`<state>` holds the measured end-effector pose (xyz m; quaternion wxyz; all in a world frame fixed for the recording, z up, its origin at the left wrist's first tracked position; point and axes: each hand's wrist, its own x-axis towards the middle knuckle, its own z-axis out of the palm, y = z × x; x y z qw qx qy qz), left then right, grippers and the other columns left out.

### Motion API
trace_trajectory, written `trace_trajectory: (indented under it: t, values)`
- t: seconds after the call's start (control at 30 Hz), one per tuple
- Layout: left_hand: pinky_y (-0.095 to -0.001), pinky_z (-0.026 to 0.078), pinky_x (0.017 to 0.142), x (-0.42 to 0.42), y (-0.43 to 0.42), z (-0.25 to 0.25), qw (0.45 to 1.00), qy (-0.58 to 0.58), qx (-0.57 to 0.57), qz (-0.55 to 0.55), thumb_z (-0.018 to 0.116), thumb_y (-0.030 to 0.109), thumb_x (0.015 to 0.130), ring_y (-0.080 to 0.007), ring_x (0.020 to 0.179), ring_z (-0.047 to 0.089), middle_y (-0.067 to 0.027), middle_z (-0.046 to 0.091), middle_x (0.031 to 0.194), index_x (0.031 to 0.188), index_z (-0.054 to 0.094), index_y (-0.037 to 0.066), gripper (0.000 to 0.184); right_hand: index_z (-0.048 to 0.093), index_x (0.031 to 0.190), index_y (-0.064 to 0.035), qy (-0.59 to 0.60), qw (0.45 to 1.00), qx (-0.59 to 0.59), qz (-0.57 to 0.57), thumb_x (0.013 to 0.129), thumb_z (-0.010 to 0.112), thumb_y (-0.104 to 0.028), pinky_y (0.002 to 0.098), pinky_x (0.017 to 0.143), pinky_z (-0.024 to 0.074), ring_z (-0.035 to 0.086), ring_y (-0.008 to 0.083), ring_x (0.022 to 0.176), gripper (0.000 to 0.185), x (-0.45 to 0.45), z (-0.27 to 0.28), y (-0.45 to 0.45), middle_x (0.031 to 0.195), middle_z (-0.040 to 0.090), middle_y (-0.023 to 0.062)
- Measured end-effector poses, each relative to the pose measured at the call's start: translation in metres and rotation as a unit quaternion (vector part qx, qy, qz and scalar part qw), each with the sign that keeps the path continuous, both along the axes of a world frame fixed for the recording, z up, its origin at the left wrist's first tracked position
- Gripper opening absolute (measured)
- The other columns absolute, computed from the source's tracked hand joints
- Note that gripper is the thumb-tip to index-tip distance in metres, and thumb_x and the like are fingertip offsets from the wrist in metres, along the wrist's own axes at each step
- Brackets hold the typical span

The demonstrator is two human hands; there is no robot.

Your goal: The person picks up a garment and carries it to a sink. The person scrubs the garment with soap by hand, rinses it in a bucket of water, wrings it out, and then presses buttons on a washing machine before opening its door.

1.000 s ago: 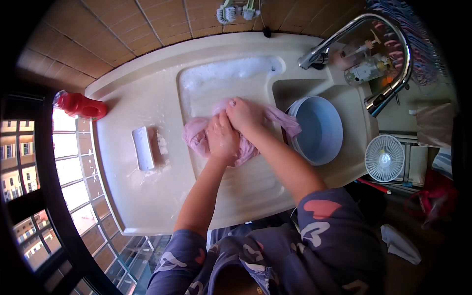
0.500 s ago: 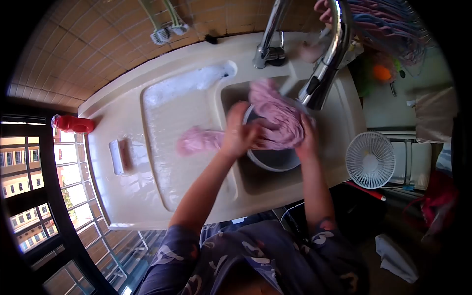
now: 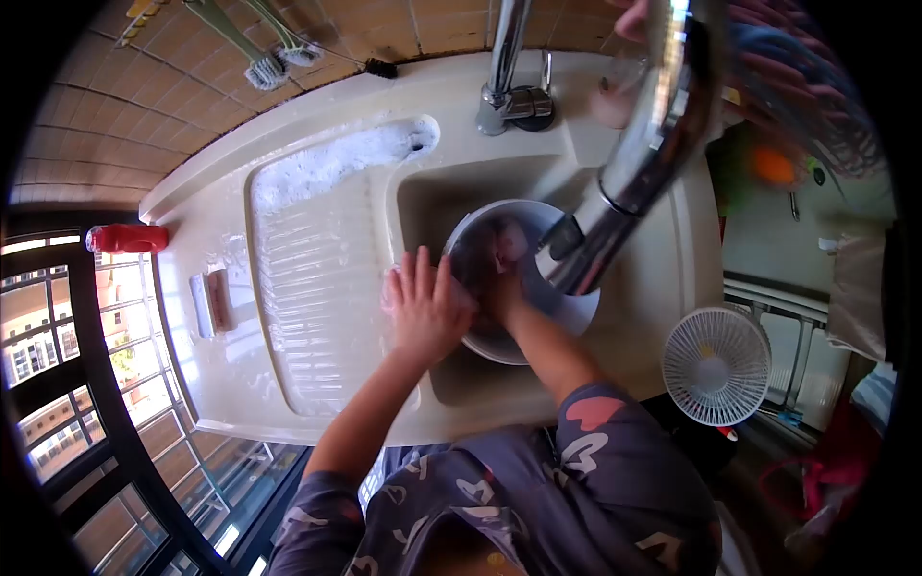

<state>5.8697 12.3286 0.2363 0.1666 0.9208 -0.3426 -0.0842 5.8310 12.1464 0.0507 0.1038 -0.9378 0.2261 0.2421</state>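
Note:
A grey-white round bucket (image 3: 576,312) stands in the sink bowl under the faucet (image 3: 615,197). My right hand (image 3: 497,293) reaches down inside it, its fingers dim and hard to make out. A bit of pink cloth (image 3: 511,246) shows inside the bucket, just beyond that hand. At the bucket's left rim, my left hand (image 3: 432,312) lies with its fingers stretched out and apart. Some pink cloth (image 3: 391,291) peeks out beside and under its fingers; how much lies there is hidden.
The ribbed washboard (image 3: 317,298) is left of the bowl, with suds (image 3: 346,163) along its far side. A soap bar (image 3: 220,300), a red bottle (image 3: 127,238) and wall-hung brushes (image 3: 266,70) are around it. A white fan (image 3: 716,367) stands at right.
The bundle of pink cloth held up over the bucket has gone down, mostly out of sight. My right hand has moved left and into the bucket; my left hand has shifted left and spread its fingers.

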Motion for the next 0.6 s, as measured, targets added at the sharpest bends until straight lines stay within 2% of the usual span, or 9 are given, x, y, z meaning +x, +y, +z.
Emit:
trace_trajectory:
  t: [0.1,0.23,0.27,0.3,0.37,0.4,0.43,0.5,0.6]
  values:
    - [-0.0609,0.017,0.115,-0.001,-0.029,-0.009,0.998,-0.031,0.021,-0.048,0.07,0.023,0.07,-0.048,0.143,0.02,-0.0283,0.026,0.152,0.138,0.048,0.004,0.074,0.038,0.147,-0.0082,0.019,0.998,0.008,0.056,0.089,0.056,-0.027,0.0546,0.107,0.0354,0.036,0.0431,0.136,0.063,0.014,-0.034,-0.026,0.147,0.038,0.0255]
    - [-0.0576,0.016,0.117,0.008,-0.047,-0.027,0.98,-0.126,0.064,-0.138,0.051,0.021,0.084,-0.0447,0.144,0.02,-0.0256,0.032,0.151,0.131,0.054,-0.001,0.052,0.04,0.146,-0.0092,0.055,0.993,0.01,0.109,0.089,0.055,-0.032,0.054,0.107,0.0362,0.039,0.0425,0.134,0.063,0.02,-0.038,-0.067,0.146,0.039,0.0262]
    - [-0.0568,0.015,0.118,0.009,-0.057,-0.019,0.961,-0.137,0.185,-0.155,0.048,0.024,0.088,-0.0415,0.145,0.02,-0.0212,0.037,0.15,0.131,0.055,-0.002,0.051,0.04,0.146,-0.0095,0.066,0.99,-0.007,0.121,0.09,0.055,-0.033,0.0538,0.106,0.0364,0.04,0.0424,0.134,0.063,0.016,-0.036,-0.07,0.146,0.039,0.0263]
    - [-0.0568,0.015,0.118,0.01,-0.064,-0.019,0.962,-0.132,0.185,-0.149,0.048,0.024,0.088,-0.0415,0.145,0.02,-0.0212,0.037,0.15,0.131,0.055,-0.002,0.051,0.041,0.146,-0.0098,0.076,0.988,-0.031,0.133,0.09,0.055,-0.035,0.0537,0.106,0.0366,0.04,0.0422,0.133,0.063,0.01,-0.034,-0.071,0.146,0.04,0.0265]
    - [-0.0561,0.014,0.118,0.011,-0.076,-0.018,0.876,-0.213,0.367,-0.23,0.049,0.028,0.088,-0.0393,0.146,0.018,-0.0169,0.038,0.151,0.132,0.056,0.0,0.052,0.041,0.146,-0.0103,0.096,0.975,-0.079,0.186,0.09,0.054,-0.037,0.0533,0.106,0.0369,0.042,0.0419,0.132,0.063,-0.004,-0.038,-0.063,0.146,0.04,0.0269]
    - [-0.0499,0.022,0.116,0.012,-0.078,-0.017,0.851,-0.205,0.4,-0.272,0.053,0.043,0.092,-0.0339,0.14,0.032,-0.0129,0.045,0.147,0.133,0.056,0.003,0.057,0.042,0.145,-0.0106,0.108,0.964,-0.096,0.223,0.09,0.054,-0.039,0.0532,0.106,0.0371,0.042,0.0418,0.132,0.063,-0.008,-0.033,-0.057,0.145,0.041,0.027]
    - [-0.0499,0.022,0.116,0.01,-0.081,-0.016,0.851,-0.208,0.4,-0.268,0.053,0.043,0.092,-0.0339,0.14,0.032,-0.0129,0.045,0.147,0.133,0.056,0.003,0.057,0.042,0.145,-0.0109,0.119,0.954,-0.1,0.257,0.09,0.054,-0.04,0.053,0.106,0.0373,0.043,0.0417,0.131,0.063,-0.008,-0.027,-0.054,0.145,0.041,0.0272]
    - [-0.0462,0.027,0.111,0.009,-0.089,-0.019,0.521,-0.504,0.521,-0.451,0.058,0.054,0.085,-0.0303,0.131,0.039,-0.0114,0.051,0.137,0.131,0.059,0.008,0.066,0.043,0.145,-0.0114,0.16,0.951,-0.004,0.264,0.091,0.054,-0.043,0.0527,0.106,0.0377,0.045,0.0414,0.13,0.064,0.004,0.028,-0.059,0.145,0.041,0.0276]
    - [-0.0407,0.035,0.104,0.003,-0.095,-0.035,-0.182,-0.664,0.502,-0.523,0.065,0.072,0.073,-0.0248,0.117,0.05,-0.0092,0.06,0.124,0.127,0.062,0.014,0.079,0.046,0.142,-0.011,0.103,0.979,0.056,0.167,0.09,0.054,-0.043,0.052,0.105,0.0383,0.05,0.0419,0.125,0.061,-0.015,0.052,-0.057,0.141,0.047,0.0276]
